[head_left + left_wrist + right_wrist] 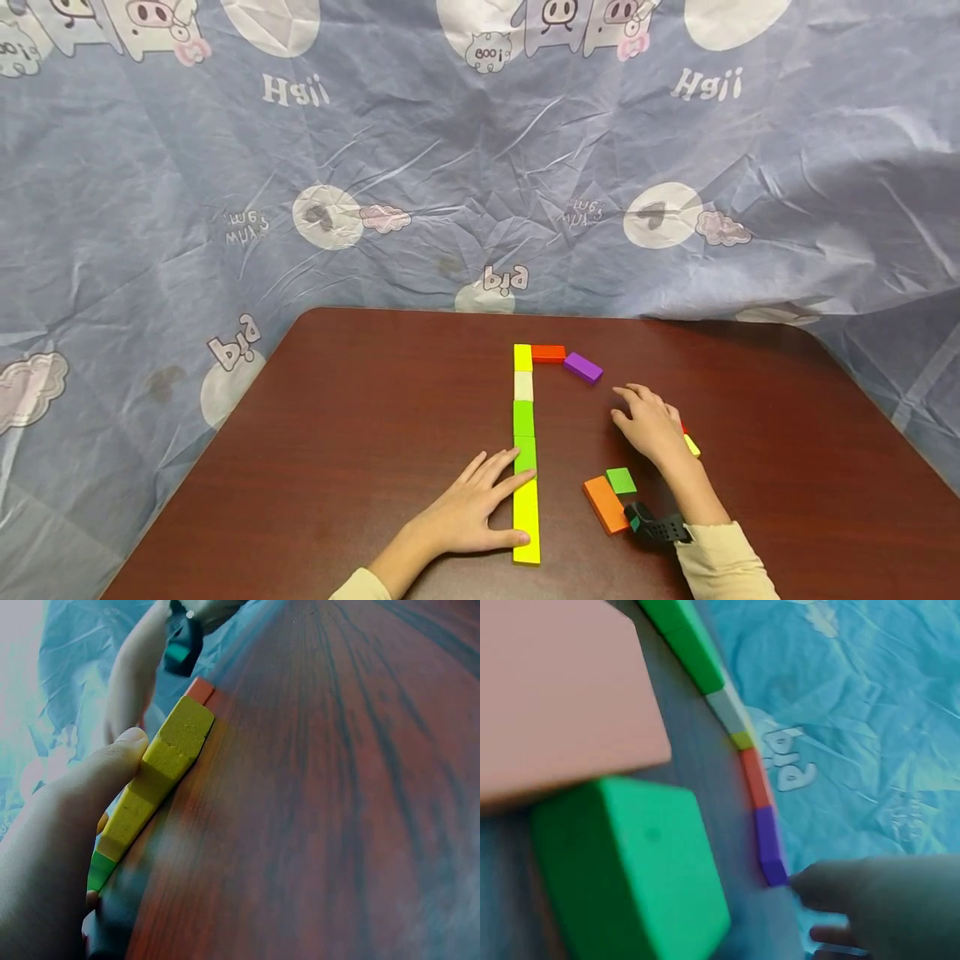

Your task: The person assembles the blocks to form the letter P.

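A straight row of blocks runs away from me down the table: a yellow block (527, 512) nearest, green blocks (523, 418), a cream block (523, 386) and a yellow one at the far end. My left hand (465, 512) lies spread along its left side, fingertips on the green and yellow blocks, thumb on the near yellow block. To the right, my right hand (651, 427) hovers palm down with loosely bent fingers and nothing between them. A red block (549, 354) extends rightward from the row's far end, with a slanted purple block (583, 367) at its corner.
An orange block (606, 505) and a small green block (621, 481) lie left of my right wrist. A yellow block (692, 447) and a bit of red show from behind the right hand. Patterned cloth (480, 167) hangs beyond the brown table (360, 400).
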Demonstrator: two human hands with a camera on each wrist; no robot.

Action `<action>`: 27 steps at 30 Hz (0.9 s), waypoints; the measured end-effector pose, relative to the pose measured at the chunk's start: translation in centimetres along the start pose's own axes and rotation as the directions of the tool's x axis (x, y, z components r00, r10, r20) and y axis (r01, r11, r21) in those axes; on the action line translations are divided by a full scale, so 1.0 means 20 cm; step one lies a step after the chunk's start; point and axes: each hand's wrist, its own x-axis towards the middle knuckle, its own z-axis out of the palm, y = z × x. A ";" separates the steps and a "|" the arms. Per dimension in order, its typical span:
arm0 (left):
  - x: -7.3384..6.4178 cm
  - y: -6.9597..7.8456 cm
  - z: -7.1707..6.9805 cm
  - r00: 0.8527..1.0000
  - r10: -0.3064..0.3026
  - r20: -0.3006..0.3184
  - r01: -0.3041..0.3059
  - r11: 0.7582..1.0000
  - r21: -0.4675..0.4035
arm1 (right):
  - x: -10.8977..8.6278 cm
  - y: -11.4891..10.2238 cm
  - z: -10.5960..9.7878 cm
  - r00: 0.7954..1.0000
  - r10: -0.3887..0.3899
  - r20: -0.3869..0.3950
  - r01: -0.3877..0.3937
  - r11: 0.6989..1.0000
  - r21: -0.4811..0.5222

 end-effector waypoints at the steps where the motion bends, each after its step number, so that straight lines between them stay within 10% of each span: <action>1: 0.00 0.00 0.00 1.000 0.000 0.000 0.000 1.000 0.000 | -0.03 0.02 -0.01 1.000 0.022 0.011 -0.022 1.000 -0.011; 12: 0.00 0.00 0.00 1.000 0.004 -0.004 -0.004 1.000 -0.003 | -0.15 0.10 -0.12 0.941 0.311 0.130 -0.293 0.945 -0.144; 27: 0.00 0.00 0.00 1.000 0.003 -0.004 -0.003 1.000 0.004 | -0.09 0.03 0.03 0.997 -0.068 0.039 0.071 0.994 -0.077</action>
